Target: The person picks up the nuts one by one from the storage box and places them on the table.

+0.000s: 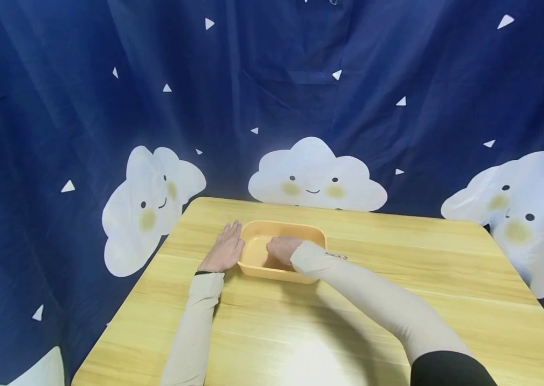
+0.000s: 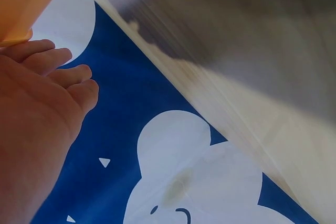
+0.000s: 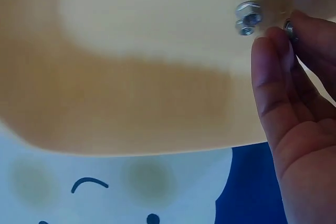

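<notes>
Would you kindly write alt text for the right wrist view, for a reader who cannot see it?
A right hand pinches a small metal nut inside a pale orange tray, with other metal nuts nearby. Beyond the tray, a blue cloud-print curtain shows.

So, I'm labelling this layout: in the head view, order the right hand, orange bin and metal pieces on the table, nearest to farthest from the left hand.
1. Orange bin: beside the left hand.
2. Right hand: inside the bin.
3. Metal pieces: right of the bin.

Bin walls [image 1: 272,274] bar sideways passage, not overhead.
</notes>
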Demonstrator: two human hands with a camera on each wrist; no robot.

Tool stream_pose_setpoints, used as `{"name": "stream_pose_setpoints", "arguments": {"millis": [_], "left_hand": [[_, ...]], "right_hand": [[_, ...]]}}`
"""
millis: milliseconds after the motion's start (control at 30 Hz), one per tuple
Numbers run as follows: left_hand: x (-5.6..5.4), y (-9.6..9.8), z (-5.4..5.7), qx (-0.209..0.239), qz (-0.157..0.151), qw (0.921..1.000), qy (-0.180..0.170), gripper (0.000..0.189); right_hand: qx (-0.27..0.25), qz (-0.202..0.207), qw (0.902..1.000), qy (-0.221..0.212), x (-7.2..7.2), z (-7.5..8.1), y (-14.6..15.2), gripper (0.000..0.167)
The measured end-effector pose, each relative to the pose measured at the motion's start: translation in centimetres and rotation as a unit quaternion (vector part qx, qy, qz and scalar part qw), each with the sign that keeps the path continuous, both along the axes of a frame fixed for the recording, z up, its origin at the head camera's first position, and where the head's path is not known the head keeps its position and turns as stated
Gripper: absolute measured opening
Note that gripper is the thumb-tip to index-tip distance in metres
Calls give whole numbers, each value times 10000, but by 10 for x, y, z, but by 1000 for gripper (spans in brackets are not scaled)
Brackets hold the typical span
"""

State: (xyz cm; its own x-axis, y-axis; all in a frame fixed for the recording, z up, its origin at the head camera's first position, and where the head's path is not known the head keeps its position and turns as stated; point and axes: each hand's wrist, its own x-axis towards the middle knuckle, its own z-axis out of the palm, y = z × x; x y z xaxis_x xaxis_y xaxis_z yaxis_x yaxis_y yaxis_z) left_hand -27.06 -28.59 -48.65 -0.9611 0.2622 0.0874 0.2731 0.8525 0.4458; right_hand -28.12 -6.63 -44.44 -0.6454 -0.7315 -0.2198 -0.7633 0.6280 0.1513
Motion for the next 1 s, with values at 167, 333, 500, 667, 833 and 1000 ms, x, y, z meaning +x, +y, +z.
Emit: {"name": "stream_pose_setpoints", "arguments": {"millis": [167, 333, 500, 667, 833, 1000], "left_hand": [[0, -1, 0, 12, -31, 10000, 0, 59], [0, 0, 1, -65, -25, 10000, 20, 59], [1, 2, 2, -64, -32, 10000, -6, 59], [0, 1, 0, -11, -21, 10000, -46, 59], [1, 1, 2, 7, -16, 10000, -60, 60], [1, 1, 1, 87, -38, 10000, 23, 60]], "right_hand": [[55, -13, 10000, -37, -2, 3, 9, 17], [-17, -97, 9999, -72, -1, 4, 17, 16], [-25, -254, 9995, -171, 0, 6, 27, 18], [-112, -426, 9984, -360, -2, 9, 34, 17], [-104, -532, 9976, -432, 0, 13, 39, 15], [-32, -491, 9983, -299, -1, 14, 43, 20]]}}
